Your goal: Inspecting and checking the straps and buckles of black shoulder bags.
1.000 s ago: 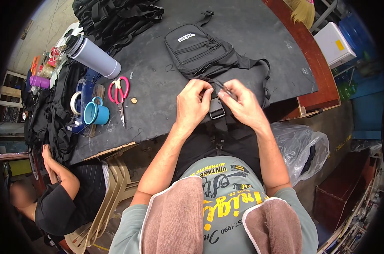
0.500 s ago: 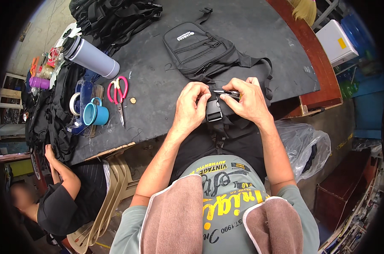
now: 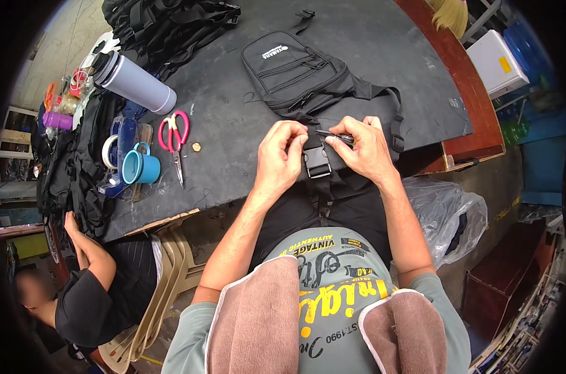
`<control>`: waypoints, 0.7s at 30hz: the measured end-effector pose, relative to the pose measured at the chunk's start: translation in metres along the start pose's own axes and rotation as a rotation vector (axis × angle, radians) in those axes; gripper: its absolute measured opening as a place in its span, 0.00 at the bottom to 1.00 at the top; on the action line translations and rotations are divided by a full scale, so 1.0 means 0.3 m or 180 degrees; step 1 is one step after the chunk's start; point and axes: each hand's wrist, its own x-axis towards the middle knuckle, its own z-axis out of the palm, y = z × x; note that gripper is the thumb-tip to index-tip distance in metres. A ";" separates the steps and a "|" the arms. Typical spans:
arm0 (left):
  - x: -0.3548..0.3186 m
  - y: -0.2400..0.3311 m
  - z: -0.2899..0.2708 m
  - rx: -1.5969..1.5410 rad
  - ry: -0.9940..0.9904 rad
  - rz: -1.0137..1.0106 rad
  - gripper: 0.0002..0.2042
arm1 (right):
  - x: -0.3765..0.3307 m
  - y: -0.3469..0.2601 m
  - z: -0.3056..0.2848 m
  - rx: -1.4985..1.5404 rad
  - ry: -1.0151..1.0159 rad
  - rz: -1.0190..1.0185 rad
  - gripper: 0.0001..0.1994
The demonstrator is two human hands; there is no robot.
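A black bag [image 3: 295,71] lies on the table's near part, with its straps spread towards me. Over the strap end, my left hand [image 3: 281,153] is closed in a pinch, thumb against fingertips; what it pinches is too small to make out. Between the thumb and fingers of my right hand [image 3: 365,146] is a pair of dark thread snips [image 3: 340,136], its thin tip pointing left at the left fingertips. Just below both hands, a black side-release buckle [image 3: 318,162] sits on the strap webbing.
Red-handled scissors [image 3: 176,140], a turquoise mug [image 3: 141,167], a tape roll [image 3: 110,151] and a lavender bottle [image 3: 136,84] stand or lie at left. Black bags [image 3: 170,28] are heaped at the back. Beside stacked chairs [image 3: 174,265], another person [image 3: 89,299] sits lower left.
The buckle has tilted so its face shows more. My left fingers have shifted slightly left, and the snips have turned a little in my right hand.
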 end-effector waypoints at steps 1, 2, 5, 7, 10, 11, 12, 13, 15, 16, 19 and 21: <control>-0.002 0.006 -0.012 -0.0110 0.0208 0.0061 0.02 | -0.001 -0.003 -0.003 0.0038 0.0087 -0.0033 0.12; 0.000 0.012 -0.028 -0.0186 0.0336 0.0096 0.03 | -0.003 -0.007 -0.007 0.0059 0.0167 -0.0022 0.12; 0.004 0.021 -0.113 0.1007 0.0788 0.0466 0.04 | -0.011 -0.020 -0.039 0.0015 0.0159 0.0222 0.14; 0.005 0.021 -0.139 0.1466 0.0439 0.0546 0.07 | -0.014 -0.034 -0.054 -0.0001 0.0105 0.0339 0.15; -0.001 0.014 -0.125 0.2025 0.0048 0.0460 0.13 | -0.003 -0.058 -0.061 0.0022 0.0138 0.0287 0.16; -0.005 0.012 -0.109 0.2065 0.0092 0.0511 0.12 | 0.000 -0.068 -0.059 0.0035 0.0110 0.0293 0.16; -0.006 0.008 -0.093 0.2141 0.0159 0.0548 0.12 | 0.002 -0.078 -0.056 0.0060 0.0070 0.0320 0.16; -0.005 0.004 -0.080 0.2184 0.0194 0.0615 0.11 | 0.004 -0.087 -0.052 0.0101 0.0018 0.0369 0.16; -0.001 -0.004 -0.065 0.2186 0.0151 0.0585 0.08 | 0.009 -0.103 -0.041 0.0116 0.0140 0.0215 0.16; 0.003 -0.008 -0.063 0.2178 0.0147 0.0593 0.07 | 0.011 -0.109 -0.036 0.0152 0.0191 0.0195 0.15; 0.010 -0.017 -0.071 0.1844 0.0101 0.0425 0.05 | 0.018 -0.111 -0.021 0.0162 0.0130 0.0173 0.15; 0.009 -0.020 -0.078 0.1750 0.0087 0.0345 0.04 | 0.027 -0.105 -0.005 0.0141 0.0049 0.0118 0.14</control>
